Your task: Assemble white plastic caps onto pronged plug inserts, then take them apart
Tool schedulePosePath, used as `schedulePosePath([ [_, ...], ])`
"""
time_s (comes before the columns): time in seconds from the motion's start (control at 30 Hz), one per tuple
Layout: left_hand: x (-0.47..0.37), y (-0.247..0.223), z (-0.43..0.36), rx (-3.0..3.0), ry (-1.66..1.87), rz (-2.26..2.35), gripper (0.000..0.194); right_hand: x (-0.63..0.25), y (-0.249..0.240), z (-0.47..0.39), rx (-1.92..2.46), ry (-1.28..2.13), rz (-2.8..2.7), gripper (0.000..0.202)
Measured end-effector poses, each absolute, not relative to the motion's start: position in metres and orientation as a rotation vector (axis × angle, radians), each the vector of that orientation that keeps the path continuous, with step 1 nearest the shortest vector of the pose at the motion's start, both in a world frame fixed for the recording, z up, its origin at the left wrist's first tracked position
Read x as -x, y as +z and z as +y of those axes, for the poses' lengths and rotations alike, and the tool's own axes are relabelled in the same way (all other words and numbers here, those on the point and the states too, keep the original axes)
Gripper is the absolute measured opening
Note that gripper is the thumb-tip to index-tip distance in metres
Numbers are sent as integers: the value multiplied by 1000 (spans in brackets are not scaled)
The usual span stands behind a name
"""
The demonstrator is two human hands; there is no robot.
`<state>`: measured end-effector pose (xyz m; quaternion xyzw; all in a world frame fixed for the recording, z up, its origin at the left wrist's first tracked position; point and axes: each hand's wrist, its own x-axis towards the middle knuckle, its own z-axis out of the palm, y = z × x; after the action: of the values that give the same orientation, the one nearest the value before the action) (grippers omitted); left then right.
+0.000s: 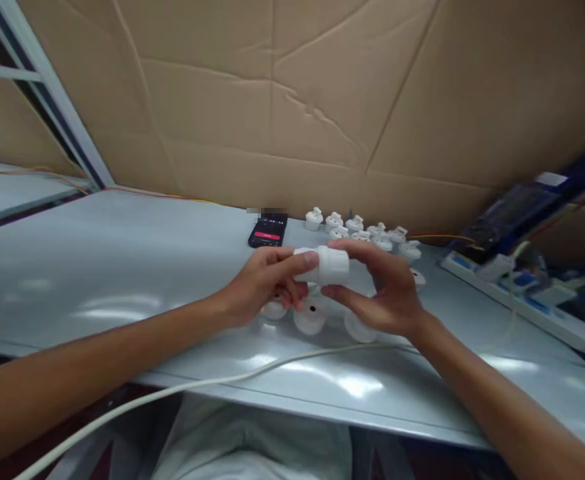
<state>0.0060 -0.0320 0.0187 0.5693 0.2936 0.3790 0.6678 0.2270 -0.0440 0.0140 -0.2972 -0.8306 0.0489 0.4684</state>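
Note:
A white cylindrical plastic part [333, 265] with a ridged collar is held sideways above the table, between my two hands. My left hand [272, 277] pinches its left end, thumb on top and fingers curled below. At the wider right end, the thumb and index finger of my right hand [390, 287] grip it from both sides. Beneath my hands stand several white round plastic pieces, one with a dark hole [310, 319] in its top. Behind them is a group of small white round parts with tabs on top [361, 235]. My fingers hide some pieces.
A phone [268, 230] with a timer on its screen lies near the cardboard wall [252, 120]. At right sits a white power strip [517, 297] beside a dark blue frame. A white cable [222, 381] runs across the grey table [97, 273] and over its front edge.

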Motion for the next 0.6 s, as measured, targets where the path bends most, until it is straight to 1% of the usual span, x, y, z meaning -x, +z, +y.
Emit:
schedulePosePath([
  [0.13, -4, 20, -32, -1604, 964, 690, 34, -226, 15, -45, 816, 404, -1953, 38],
  [0.23, 1, 21, -32, -1966, 1104, 712, 32, -223, 19, -47, 861, 746, -1865, 36],
  [0.3, 5, 22, -30, -2201, 1150, 722, 31, -222, 21, -47, 858, 863, -1860, 37],
  [0.33, 6, 22, -28, -2296, 1141, 720, 31, -222, 22, -47, 872, 839, -1884, 37],
  [0.4, 9, 24, -22, -2428, 1098, 735, 32, -223, 21, -45, 948, 689, -1927, 40],
  [0.47, 8, 29, -17, -2520, 1037, 793, 35, -224, 20, -43, 1023, 569, -1913, 46],
  [0.53, 5, 36, -13, -2594, 929, 869, 43, -223, 18, -42, 1049, 552, -1857, 52],
  [0.6, -2, 44, -9, -2641, 750, 913, 46, -223, 17, -40, 1038, 587, -1825, 58],
])
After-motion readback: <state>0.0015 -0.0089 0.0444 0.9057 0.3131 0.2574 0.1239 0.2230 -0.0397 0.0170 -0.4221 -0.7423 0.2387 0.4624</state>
